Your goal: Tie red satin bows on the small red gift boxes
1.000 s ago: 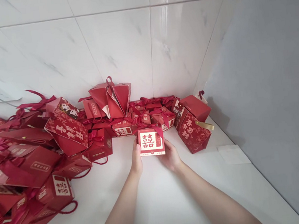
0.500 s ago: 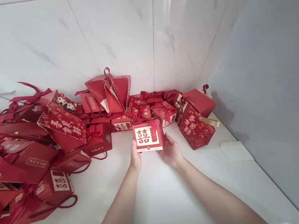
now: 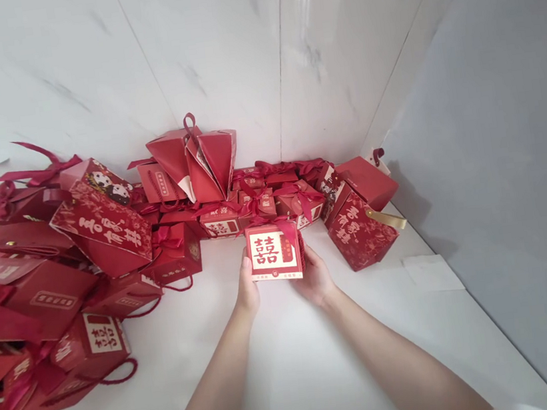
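Note:
A red gift box (image 3: pixel 274 253) with a cream front panel, red double-happiness lettering and a ribbon on top is between my hands. My left hand (image 3: pixel 248 287) grips its left side, thumb along the edge. On the right side, my right hand (image 3: pixel 315 279) is closed round the box, its fingers partly hidden behind and under it. Just behind stands a row of similar ribboned boxes (image 3: pixel 257 202), stacked against the wall. To the right of my right hand, a taller red box (image 3: pixel 361 230) with white lettering and a gold strap leans at a tilt.
A big heap of red gift boxes (image 3: pixel 58 294) with ribbons and cords covers the left of the white table (image 3: pixel 296 377). Pointed red boxes (image 3: pixel 197 164) sit atop the back row by the tiled wall (image 3: pixel 213 51). A white paper (image 3: pixel 432 273) lies near the right edge.
The held box has shifted slightly right and down in view, with both hands still on it. The camera view has tilted a little; the other boxes look unmoved.

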Motion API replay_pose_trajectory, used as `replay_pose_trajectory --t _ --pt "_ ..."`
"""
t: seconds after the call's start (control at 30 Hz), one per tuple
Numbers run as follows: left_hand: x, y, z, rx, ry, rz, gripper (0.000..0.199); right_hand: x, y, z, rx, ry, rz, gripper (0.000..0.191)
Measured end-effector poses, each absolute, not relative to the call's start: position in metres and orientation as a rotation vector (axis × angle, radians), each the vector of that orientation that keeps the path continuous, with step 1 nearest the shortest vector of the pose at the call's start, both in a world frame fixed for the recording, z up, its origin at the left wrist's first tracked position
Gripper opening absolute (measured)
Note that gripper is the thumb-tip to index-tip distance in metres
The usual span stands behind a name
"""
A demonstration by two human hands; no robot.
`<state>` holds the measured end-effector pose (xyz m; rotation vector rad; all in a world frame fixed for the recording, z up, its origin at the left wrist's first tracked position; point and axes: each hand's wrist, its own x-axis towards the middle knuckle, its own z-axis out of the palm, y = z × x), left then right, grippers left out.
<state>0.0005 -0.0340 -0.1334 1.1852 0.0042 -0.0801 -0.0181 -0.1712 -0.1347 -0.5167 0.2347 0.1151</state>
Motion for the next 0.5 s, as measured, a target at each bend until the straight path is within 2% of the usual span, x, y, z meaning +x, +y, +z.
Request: replay_pose_trajectory --t 0.27,0.43,0.5 --pt "0.0004 -0.0363 -0.1289 1.188 0.060 -0.060 0.066 -0.0187 -0.1703 -0.1382 -0.632 0.144 0.099 0.045" --pt "-0.0006 -0.0342 -0.1283 1.457 0.128 0.359 0.046 -0.0193 -0.1664 -0.1442 -0.900 0.138 -0.104 0.042" --pt "-0.0021 -0.0331 -0.1289 1.502 0.094 0.418 0.048 -0.0234 -0.1637 -0.1442 -1.118 0.157 -0.206 0.044"
